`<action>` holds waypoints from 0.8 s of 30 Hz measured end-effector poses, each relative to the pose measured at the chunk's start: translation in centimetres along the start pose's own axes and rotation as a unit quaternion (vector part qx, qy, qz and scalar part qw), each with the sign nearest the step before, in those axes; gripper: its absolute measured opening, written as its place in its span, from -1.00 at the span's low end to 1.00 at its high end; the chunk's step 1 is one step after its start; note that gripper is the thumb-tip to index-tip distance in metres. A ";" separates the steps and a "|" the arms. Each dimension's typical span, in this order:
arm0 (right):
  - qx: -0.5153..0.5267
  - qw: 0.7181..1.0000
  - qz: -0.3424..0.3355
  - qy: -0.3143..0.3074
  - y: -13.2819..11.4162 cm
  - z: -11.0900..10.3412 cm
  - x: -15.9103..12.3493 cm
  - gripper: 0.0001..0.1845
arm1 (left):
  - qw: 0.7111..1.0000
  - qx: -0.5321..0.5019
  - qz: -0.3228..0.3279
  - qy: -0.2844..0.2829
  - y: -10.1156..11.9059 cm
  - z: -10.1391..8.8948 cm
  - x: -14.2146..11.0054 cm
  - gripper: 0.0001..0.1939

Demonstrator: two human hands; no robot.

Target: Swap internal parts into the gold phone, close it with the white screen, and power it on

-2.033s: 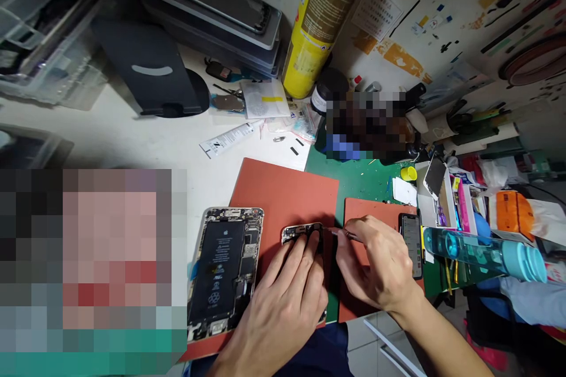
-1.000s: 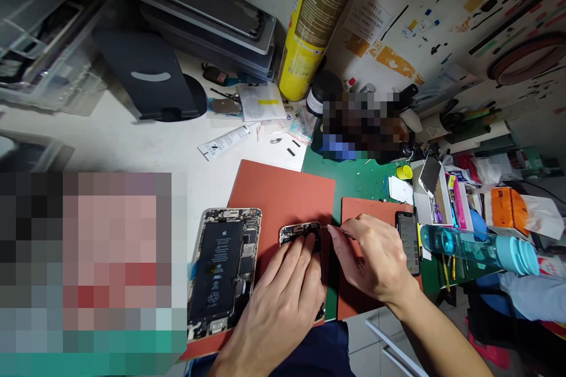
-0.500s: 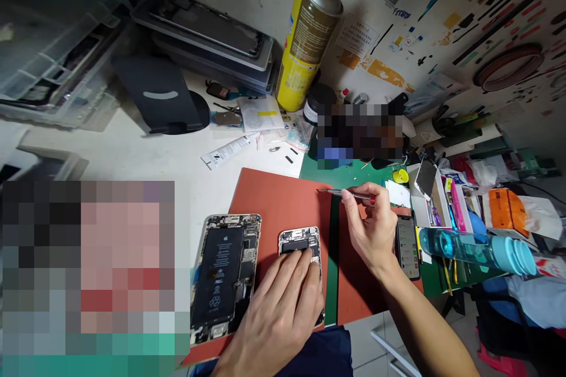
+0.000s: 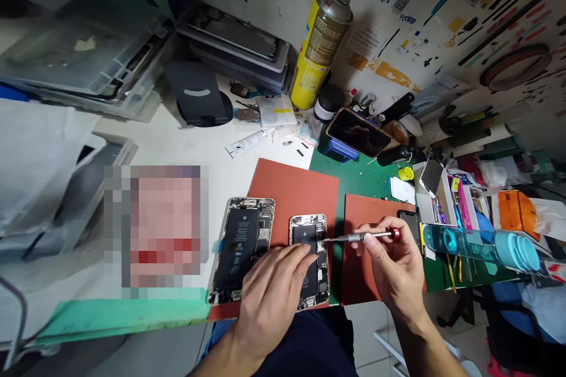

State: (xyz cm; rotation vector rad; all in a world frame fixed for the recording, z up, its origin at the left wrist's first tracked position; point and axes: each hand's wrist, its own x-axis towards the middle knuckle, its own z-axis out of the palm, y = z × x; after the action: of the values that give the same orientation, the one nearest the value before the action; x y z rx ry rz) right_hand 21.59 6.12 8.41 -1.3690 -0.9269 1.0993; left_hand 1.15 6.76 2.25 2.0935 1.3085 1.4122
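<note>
- The right hand [image 4: 393,265], right of centre in the lower half of the frame, has its fingers and thumb closed around a slim screwdriver [image 4: 356,237] with a red end.
- The screwdriver lies almost level, its tip pointing left. Half a second ago it was lifted clear, over the upper right part of the left red mat [image 4: 294,185]; now the tip is at the right-hand side of the smaller phone [image 4: 313,274]. Whether it touches a part is too small to tell.
- That looks like a return from a pause to close work inside the phone, lower down than the top corner where the tool was a second ago.
- The left hand [image 4: 272,283], low in the centre, is bent over the smaller phone, fingers close together. I cannot tell whether it grips anything or only steadies the phone.
- It has drawn down and aside, so more of the black battery [image 4: 304,235] shows; this seems to give the tool freer access.
- The smaller phone lies opened on the left mat, low in the centre.
- Just left of it is the larger opened phone [image 4: 239,241], partly behind the left hand; the tool is well apart from it.
- Farther right lies a blue bottle [image 4: 480,244].
</note>
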 end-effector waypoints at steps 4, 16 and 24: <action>-0.002 1.000 0.008 -0.010 0.4 -0.4 -2.1 -0.77 | 0.998 -0.039 -0.050 -0.025 0.7 -0.5 0.1 -0.91; -0.043 0.998 -0.032 -0.011 0.1 -0.7 -3.6 -0.78 | 0.997 -0.068 -0.022 -0.023 0.5 -0.3 -0.2 -0.93; -0.061 0.996 -0.065 -0.007 -0.6 -0.7 -4.2 -0.80 | 0.997 -0.061 0.014 -0.032 0.4 0.0 -1.0 -0.87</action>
State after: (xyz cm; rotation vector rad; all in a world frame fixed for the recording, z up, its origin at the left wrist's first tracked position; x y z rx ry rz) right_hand 21.19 1.91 9.41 -1.3808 -1.0933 0.9683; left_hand 1.31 5.71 1.92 2.0660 1.1422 1.3883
